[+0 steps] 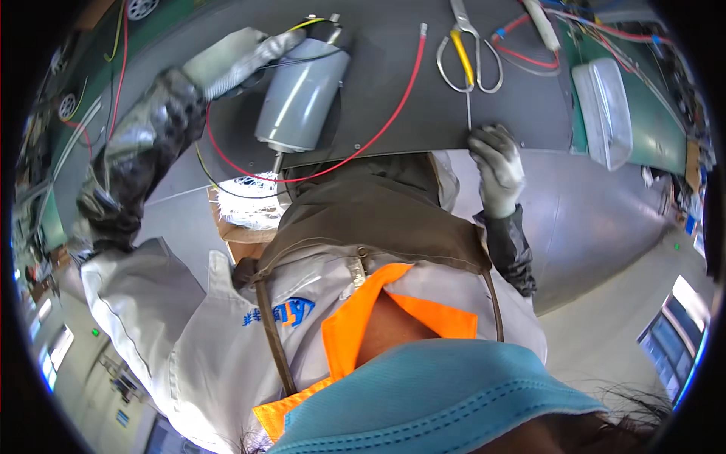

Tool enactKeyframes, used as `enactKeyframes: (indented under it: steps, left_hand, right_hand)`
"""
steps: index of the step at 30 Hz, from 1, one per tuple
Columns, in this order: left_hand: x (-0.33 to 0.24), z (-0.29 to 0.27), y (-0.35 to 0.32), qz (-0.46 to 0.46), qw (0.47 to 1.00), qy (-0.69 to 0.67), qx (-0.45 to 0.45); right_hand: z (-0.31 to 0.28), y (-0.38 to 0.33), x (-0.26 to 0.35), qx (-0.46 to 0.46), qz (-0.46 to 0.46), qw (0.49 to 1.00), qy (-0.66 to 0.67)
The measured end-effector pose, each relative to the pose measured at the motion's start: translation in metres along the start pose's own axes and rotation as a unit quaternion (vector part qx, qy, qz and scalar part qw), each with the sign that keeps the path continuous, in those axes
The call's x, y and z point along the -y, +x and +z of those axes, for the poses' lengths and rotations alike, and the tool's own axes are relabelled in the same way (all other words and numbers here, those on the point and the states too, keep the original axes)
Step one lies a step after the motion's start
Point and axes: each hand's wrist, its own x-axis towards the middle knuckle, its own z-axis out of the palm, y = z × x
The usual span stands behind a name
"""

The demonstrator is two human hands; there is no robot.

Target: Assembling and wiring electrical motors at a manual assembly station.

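A grey cylindrical motor (302, 94) lies on the dark work table, its metal shaft showing at both ends. My gloved left hand (253, 60) is at its far left side, with the fingers closed at the yellow-green wire (308, 23). A black wire runs from beside that hand across the motor's far end. My gloved right hand (497, 168) is at the table's near edge, fingers curled in at the tip of a screwdriver (463, 59) with a yellow handle. That handle lies over the loops of metal scissors (490, 66). A red wire (393, 121) curves around the motor's near end.
A clear plastic tray (603, 113) stands at the table's right side. Red and blue wires (522, 57) and a white-handled tool (541, 24) lie at the far right. Below the table's near edge is a cardboard box (246, 246) with white shredded material.
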Motion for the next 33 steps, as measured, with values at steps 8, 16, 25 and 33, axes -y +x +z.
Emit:
enactKeyframes:
  steps: [8, 16, 25, 33]
  left_hand:
    - [-0.085, -0.02, -0.047, -0.111, 0.952, -0.166, 0.232]
    - [-0.028, 0.021, -0.028, 0.31, 0.945, -0.027, 0.098]
    - [-0.039, 0.063, -0.037, 0.025, 0.914, -0.378, -0.148]
    - [-0.049, 0.092, -0.015, 0.051, 0.891, -0.39, -0.227]
  right_hand:
    - [0.06, 0.073, 0.098, -0.01, 0.228, 0.75, 0.621]
    - [0.119, 0.109, 0.086, 0.02, -0.255, 0.963, 0.083]
    - [0.123, 0.127, 0.097, 0.078, -0.079, 0.962, 0.251]
    - [0.121, 0.155, 0.096, -0.001, 0.329, 0.726, 0.603]
